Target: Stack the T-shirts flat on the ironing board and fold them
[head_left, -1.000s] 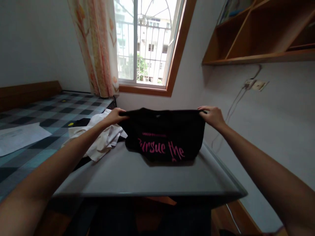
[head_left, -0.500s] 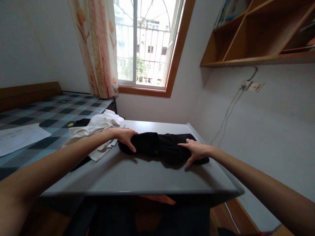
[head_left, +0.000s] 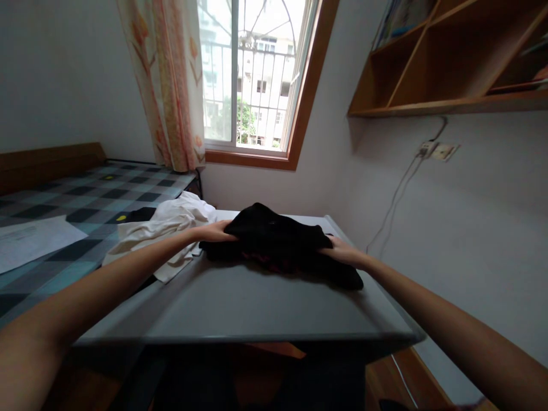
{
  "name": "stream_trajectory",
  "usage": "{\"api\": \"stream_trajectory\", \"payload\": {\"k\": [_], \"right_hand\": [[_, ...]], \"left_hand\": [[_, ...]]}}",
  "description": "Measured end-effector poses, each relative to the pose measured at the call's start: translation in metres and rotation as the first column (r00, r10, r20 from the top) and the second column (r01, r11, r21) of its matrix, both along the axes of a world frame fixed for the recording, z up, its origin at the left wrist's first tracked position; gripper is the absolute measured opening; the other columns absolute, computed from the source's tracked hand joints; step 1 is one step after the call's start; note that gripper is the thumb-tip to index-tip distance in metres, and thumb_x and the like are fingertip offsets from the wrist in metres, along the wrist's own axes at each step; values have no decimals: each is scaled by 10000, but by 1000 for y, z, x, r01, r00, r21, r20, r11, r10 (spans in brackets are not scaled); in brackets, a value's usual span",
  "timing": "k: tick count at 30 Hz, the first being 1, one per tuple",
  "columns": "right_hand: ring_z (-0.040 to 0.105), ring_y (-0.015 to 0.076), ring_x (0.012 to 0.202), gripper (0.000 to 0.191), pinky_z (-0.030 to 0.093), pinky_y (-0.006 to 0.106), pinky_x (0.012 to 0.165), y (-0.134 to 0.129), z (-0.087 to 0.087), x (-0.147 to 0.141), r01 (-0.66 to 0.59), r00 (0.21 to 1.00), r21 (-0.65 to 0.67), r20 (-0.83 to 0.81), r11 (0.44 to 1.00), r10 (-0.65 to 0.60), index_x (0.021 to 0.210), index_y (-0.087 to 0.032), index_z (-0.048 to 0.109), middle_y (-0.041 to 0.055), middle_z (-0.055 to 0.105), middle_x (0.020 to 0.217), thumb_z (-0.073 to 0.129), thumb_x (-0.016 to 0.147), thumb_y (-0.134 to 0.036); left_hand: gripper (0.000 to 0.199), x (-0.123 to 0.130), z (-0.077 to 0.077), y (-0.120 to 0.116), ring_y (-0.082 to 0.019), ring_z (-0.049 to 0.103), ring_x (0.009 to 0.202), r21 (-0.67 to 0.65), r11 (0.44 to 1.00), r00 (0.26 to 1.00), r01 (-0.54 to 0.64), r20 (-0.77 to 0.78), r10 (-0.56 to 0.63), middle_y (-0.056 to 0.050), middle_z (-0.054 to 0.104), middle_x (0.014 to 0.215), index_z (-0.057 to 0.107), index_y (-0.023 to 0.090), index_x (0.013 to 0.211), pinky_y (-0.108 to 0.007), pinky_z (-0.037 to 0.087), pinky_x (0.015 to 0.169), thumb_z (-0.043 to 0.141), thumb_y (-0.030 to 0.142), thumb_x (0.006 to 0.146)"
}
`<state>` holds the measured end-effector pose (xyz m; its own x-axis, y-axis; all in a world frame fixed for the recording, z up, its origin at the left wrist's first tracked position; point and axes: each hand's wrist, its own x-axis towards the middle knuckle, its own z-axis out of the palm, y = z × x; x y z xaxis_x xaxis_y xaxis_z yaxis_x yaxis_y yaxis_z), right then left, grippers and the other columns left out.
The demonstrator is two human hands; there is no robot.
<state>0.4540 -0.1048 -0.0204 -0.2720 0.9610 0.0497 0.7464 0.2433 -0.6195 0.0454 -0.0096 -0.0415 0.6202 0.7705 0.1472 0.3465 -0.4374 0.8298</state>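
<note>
With the cloth (head_left: 280, 228) on the counter (head_left: 240, 311) as the clock's centre, the left hand (head_left: 218, 230) is at nine o'clock and the right hand (head_left: 340, 250) at three, both touching it. Past the left hand, also at nine, lie the clothes (head_left: 171, 222), then the bed (head_left: 81, 197) with a paper (head_left: 36, 242) on it. Behind, the curtain (head_left: 177, 91) hangs at eleven and the window (head_left: 261, 85) stands at twelve; at two, the shelf (head_left: 454, 63) is above the socket (head_left: 443, 151).

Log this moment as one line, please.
left hand: partly hidden by black cloth | right hand: likewise | black cloth: bunched over grey table | white cloth: at left
</note>
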Motion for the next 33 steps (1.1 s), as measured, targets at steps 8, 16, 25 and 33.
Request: {"api": "stream_trajectory", "payload": {"k": [8,16,25,33], "right_hand": [[632,245,781,150,528,333,733,3,-12,6,-58,988,17,143,998,55,679,-211,670,34,702,747,711,593,-326],[653,245,841,338,550,347,739,1,16,13,50,993,6,-110,999,-49,908,-185,686,56,723,926,647,713,-457],[665,245,780,433,548,310,683,-6,5,18,-123,918,-515,265,849,294,841,-186,726,22,728,832,834,436,-297],[633,244,820,133,482,313,718,31,66,13,188,875,112,432,976,-218,806,-166,683,73,691,835,601,727,-235]], "left_hand": [[174,6,-15,-10,-181,557,570,152,988,915,37,-403,28,9,623,585,700,205,646,-258,414,589,724,196,474],[275,14,14,-8,-191,606,684,67,997,999,-37,-26,39,2,684,741,739,189,849,-252,459,633,669,242,588],[138,20,9,-26,-115,486,490,-154,955,831,254,-470,-297,57,593,521,682,183,568,-212,355,464,782,234,489],[383,48,65,-6,-247,667,904,512,850,667,-124,-592,454,-52,715,967,644,246,1129,-290,467,748,594,246,750]]}}
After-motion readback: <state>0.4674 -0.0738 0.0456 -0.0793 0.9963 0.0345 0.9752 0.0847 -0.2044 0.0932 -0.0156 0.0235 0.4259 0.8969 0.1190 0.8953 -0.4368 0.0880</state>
